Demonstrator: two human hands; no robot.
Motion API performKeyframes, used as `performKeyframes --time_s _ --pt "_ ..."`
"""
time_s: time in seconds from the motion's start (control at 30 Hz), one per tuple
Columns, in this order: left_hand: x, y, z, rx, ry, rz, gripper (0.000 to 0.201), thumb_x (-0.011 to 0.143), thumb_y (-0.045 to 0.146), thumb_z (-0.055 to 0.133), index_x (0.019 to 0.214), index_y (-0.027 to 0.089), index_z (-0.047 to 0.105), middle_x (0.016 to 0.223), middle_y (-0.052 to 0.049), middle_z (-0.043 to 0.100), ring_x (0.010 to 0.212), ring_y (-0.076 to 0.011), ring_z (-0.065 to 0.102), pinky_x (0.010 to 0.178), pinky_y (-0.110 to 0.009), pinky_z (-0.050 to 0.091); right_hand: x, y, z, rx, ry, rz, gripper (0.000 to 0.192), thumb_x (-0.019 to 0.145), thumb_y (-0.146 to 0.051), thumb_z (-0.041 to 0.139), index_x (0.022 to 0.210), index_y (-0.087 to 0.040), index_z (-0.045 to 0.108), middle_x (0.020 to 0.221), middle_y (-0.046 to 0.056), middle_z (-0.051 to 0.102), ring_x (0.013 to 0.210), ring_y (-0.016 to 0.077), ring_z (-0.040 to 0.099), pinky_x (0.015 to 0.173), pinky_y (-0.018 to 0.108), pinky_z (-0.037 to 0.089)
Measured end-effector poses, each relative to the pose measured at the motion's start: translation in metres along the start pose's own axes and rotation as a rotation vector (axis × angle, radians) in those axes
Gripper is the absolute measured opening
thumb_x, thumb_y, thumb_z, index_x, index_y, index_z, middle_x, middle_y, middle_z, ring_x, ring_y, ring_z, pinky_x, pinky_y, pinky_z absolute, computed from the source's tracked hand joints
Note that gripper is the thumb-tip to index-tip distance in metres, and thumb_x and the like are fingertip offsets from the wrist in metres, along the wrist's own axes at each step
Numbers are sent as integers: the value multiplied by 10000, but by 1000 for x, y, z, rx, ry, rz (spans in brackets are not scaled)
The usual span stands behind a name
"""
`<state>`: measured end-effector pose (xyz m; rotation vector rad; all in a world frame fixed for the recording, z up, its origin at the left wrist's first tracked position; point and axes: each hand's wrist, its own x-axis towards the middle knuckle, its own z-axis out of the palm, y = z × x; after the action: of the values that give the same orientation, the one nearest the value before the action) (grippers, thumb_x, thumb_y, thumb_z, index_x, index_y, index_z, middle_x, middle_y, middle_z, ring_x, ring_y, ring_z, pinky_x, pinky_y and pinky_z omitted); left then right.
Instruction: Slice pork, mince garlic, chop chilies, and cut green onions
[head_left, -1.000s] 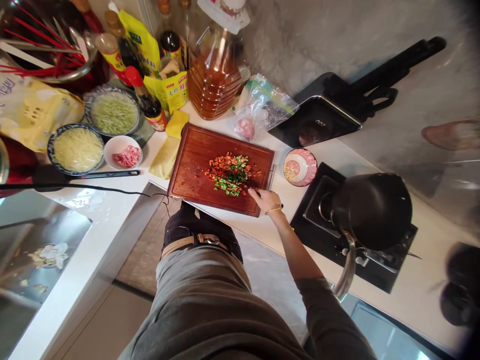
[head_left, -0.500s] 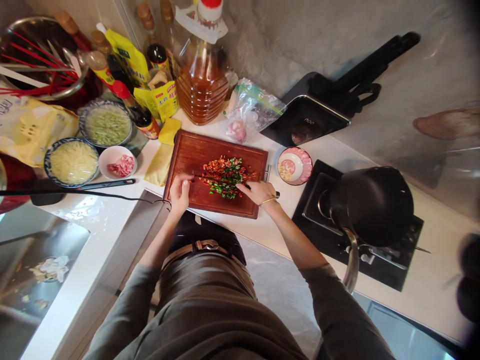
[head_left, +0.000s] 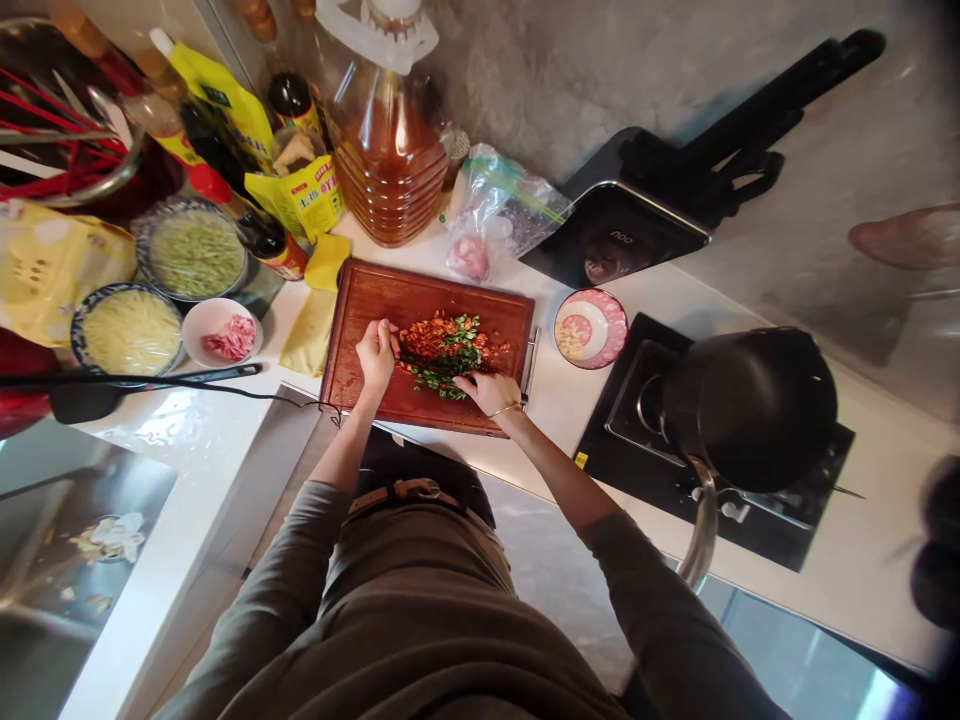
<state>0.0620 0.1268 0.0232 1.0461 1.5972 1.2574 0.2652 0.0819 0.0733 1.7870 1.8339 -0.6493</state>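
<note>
Now both hands are on the dark red wooden cutting board point(head_left: 375, 300), one at each side of the heap of chopped red and green peppers point(head_left: 448, 348). The left hand point(head_left: 376, 352) lies at the left side of the heap, fingers curled and touching the pieces; it seems to press on the tip of a thin dark blade, but the blade is too small to be sure. The right hand point(head_left: 487, 392) is at the near right corner of the board, closed as around a handle; what it grips I cannot tell clearly. The heap lies between the hands, a little farther from the body than both, and its long axis goes from left to right along the board. The left hand is nearer to it.

Past the right edge of the board stands a small pink patterned bowl point(head_left: 591, 328), then a black pot point(head_left: 750, 405) on the black stove point(head_left: 630, 440). Left of the board, on the white counter point(head_left: 187, 420), are a small white bowl of pink meat slices point(head_left: 221, 335) and a blue-rimmed bowl of pale yellow shreds point(head_left: 129, 330). At the far edge stands a big clear bottle of amber oil point(head_left: 390, 150).
</note>
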Motion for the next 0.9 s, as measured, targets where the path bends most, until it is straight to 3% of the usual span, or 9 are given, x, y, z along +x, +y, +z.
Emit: performKeyframes --time_s 0.3,0.47,0.67,0.9 --pt "11 18 -14 -108 -40 -10 462 860 602 390 743 176 528 427 65 447 353 -49 406 389 -176 302 -15 -7 -17 76 -10 -24 818 826 -734 87 987 -235 715 948 114 718 909 231 662 736 296 454" --pt "7 10 -21 -102 -7 -35 452 854 593 413 737 174 535 423 67 442 343 -45 391 376 -175 298 -20 -20 -14 69 -24 -24 779 836 -723 112 994 -251 711 971 108 717 914 234 660 733 304 457" --pt "8 1 -20 -97 9 -43 442 867 582 401 750 177 537 430 65 439 351 -48 394 382 -176 300 -16 -17 -19 44 -11 -49 818 817 -744 99 958 -226 716 934 122 722 875 228 664 703 291 446" --pt "-4 -3 -15 15 -6 -26 425 889 555 379 757 184 538 460 58 463 384 -51 422 421 -176 323 -3 -8 5 -5 37 -51 744 855 -701 148 997 -219 696 908 119 726 868 230 669 670 271 419"
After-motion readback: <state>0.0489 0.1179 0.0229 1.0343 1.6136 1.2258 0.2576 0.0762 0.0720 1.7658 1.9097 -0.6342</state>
